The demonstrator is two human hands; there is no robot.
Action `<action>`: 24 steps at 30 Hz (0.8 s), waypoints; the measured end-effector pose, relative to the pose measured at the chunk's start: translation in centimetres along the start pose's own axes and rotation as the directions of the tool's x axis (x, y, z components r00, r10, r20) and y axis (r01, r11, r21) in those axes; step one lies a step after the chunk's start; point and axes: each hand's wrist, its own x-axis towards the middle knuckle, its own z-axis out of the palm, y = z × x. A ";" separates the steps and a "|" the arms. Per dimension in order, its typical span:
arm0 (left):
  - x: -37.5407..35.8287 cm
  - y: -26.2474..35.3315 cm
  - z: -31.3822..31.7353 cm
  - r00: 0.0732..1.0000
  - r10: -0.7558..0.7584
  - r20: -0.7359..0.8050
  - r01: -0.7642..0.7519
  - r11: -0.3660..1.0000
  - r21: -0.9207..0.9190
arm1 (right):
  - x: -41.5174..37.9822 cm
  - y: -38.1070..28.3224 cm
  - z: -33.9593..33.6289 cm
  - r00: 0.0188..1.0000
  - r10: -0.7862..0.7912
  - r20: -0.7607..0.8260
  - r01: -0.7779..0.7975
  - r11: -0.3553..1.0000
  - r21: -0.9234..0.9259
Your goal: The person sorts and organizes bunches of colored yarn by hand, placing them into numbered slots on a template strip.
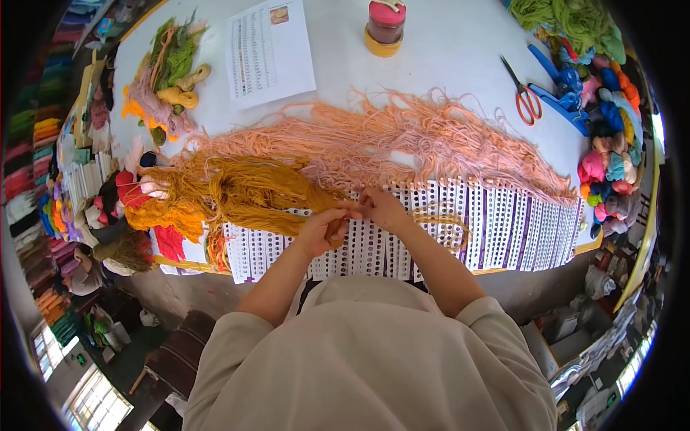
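My left hand (327, 228) is closed at the right end of a big mustard skein of thread (262, 194), its fingers curled on the strands. Close beside it, fingertips nearly meeting, my right hand (383, 209) is pinched over the upper edge of the hole-punched cards (366, 248). Thin mustard strands (453, 228) loop out to the right of that hand, across the cards. What exactly lies between the fingertips is too small to see. Long peach and pink threads (431, 136) spread behind the row of cards, fastened along its upper edge.
A printed sheet (269, 54), a red-topped jar (386, 29), scissors (527, 100) and a blue clamp-like tool (564, 90) lie on the white table. Green and tan skeins (172, 65) sit at left. Orange yarn (169, 219) and coloured yarn bundles (611, 158) flank the work.
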 end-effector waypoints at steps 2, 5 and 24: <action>0.7 -0.2 1.5 0.991 -0.036 -0.128 0.074 0.948 0.310 | -1.2 -1.2 -0.3 0.987 -0.124 -0.098 0.157 0.843 0.514; 4.0 -2.6 -0.3 0.944 0.327 0.041 -0.175 0.391 0.904 | -0.1 0.6 -0.7 0.991 -0.011 0.132 -0.065 0.827 0.558; -14.2 8.3 -1.4 0.769 0.585 -0.258 -0.487 0.797 0.357 | 0.2 0.5 3.5 0.947 -0.162 -0.278 0.149 0.986 -0.069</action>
